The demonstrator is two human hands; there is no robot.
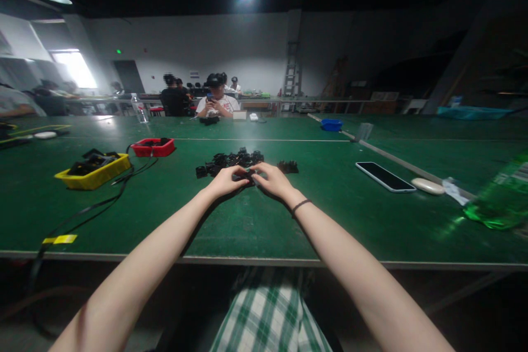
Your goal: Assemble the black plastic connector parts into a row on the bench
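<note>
Two hands are held together over the middle of the green table (256,225), just on the near side of a pile of black parts (235,160). One black part (247,176) is gripped between them. The left hand (225,180) is closed on its left end and the right hand (274,180) on its right end, with the fingers curled. The piece is thus steadied from both sides and kept low; whether it rests on the table cannot be told. The pile lies within immediate reach just beyond the hands. A smaller cluster of black parts (287,166) is noted just right of the pile, apart from it. A dark band (301,205) is worn on the right wrist.

To the left, a yellow tray (94,171) and, farther off, a red tray (153,147) are noted, both holding dark items. A black cable (103,203) is run from near the trays toward the near left edge, past a yellow tape mark (60,240).

To the right, a phone (385,176) is laid flat. A white oval object (428,186) and a green bottle (499,198) are placed nearer the right edge. A blue tray (331,125) stands at the far right of centre.

Nothing is found between the hands and the pile. A seated person (216,100) is seen at the far side, well apart.
</note>
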